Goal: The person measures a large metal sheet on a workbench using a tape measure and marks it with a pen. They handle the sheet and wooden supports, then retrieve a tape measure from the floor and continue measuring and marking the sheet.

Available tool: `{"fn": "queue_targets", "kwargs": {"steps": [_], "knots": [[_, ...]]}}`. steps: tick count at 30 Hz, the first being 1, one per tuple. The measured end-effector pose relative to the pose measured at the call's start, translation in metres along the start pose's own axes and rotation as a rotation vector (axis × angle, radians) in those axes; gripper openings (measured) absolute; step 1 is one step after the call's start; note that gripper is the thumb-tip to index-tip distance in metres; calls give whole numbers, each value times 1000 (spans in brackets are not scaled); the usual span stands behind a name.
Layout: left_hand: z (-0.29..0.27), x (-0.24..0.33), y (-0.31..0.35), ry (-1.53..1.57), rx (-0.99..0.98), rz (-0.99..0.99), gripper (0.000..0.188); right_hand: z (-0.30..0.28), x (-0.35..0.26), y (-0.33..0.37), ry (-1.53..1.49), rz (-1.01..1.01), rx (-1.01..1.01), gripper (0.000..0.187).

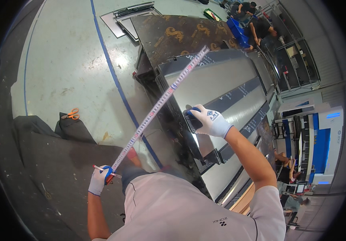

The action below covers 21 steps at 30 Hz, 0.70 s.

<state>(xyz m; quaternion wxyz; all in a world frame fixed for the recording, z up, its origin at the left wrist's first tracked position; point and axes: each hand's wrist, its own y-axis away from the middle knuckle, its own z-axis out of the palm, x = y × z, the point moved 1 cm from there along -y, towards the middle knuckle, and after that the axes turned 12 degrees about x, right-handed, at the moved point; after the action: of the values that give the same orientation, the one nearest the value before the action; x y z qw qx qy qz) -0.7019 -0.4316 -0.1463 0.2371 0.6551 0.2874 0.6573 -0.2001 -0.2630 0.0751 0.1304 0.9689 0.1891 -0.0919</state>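
My left hand, in a white glove with blue fingertips, is closed around a tape measure at the lower left. A slim red-and-white pen sticks out of the same hand. The tape's blade stretches up and right, its tip above the far end of a large framed metal panel. My right hand, gloved alike, is closed on a dark block-like piece at the panel's left edge. Its fingers partly cover that piece, so its kind is unclear.
The panel lies on a dark patterned board. Dark sheeting with orange scissors covers the floor at left. Flat frames lie at the back. A blue bin, shelving and several people are at right.
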Motion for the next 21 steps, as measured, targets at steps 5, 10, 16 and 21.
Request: {"fn": "queue_targets", "kwargs": {"steps": [5, 10, 16, 21], "knots": [[-1, 10, -1, -15, -100, -4, 23, -10, -5, -5, -38, -15, -40, 80], [-4, 16, -2, -148, -80, 87, 23, -7, 0, -3, -17, -10, -43, 78], [18, 42, -11, -271, -44, 371, 15, 7, 10, 23, -203, 70, 199, 83], [77, 101, -7, -244, -58, 109, 19, 26, -14, 24, -1180, 405, 527, 50]]}}
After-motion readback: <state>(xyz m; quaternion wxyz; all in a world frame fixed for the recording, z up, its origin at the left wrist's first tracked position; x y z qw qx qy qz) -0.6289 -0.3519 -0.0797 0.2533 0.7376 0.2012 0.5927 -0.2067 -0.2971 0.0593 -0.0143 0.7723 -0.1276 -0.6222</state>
